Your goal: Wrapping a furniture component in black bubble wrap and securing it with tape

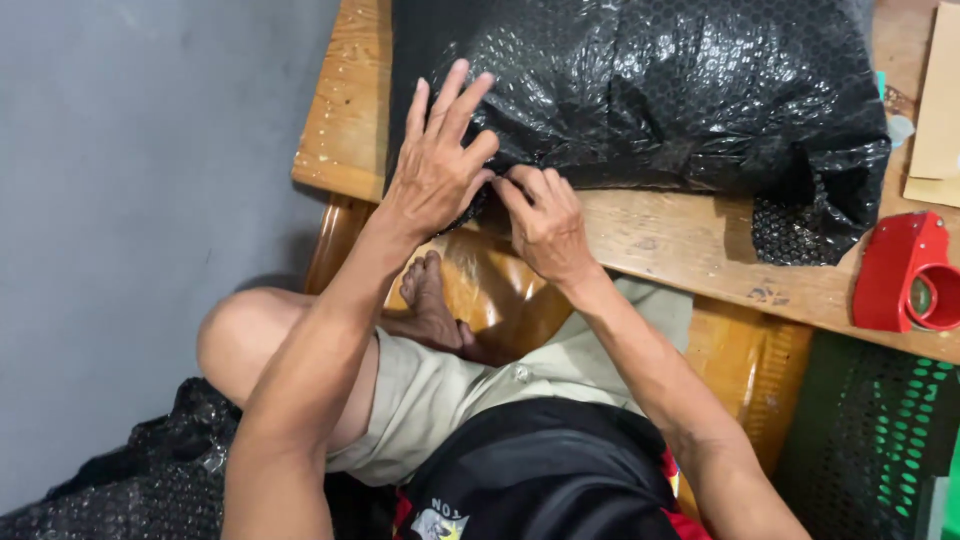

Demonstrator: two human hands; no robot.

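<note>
At the near edge of the wooden table lies a bulky parcel wrapped in black bubble wrap, its front corner right at the table's lip. The left hand rests flat on that corner with fingers spread wide, gripping nothing; it appears to press the wrap down so the fold stays tight against the parcel. Just beside it, touching it at the thumb, the right hand has its fingertips pinched together at the lower edge of the wrap, seemingly nipping a flap or a tape end, though what exactly sits between the fingers is too small to tell. A red tape dispenser stands well apart on the right of the table, near the parcel's loose far corner, within easy reach of the right arm. Flat cardboard lies at the table's right edge. More black bubble wrap is heaped on the floor at lower left, beside the person's bent knee.
</note>
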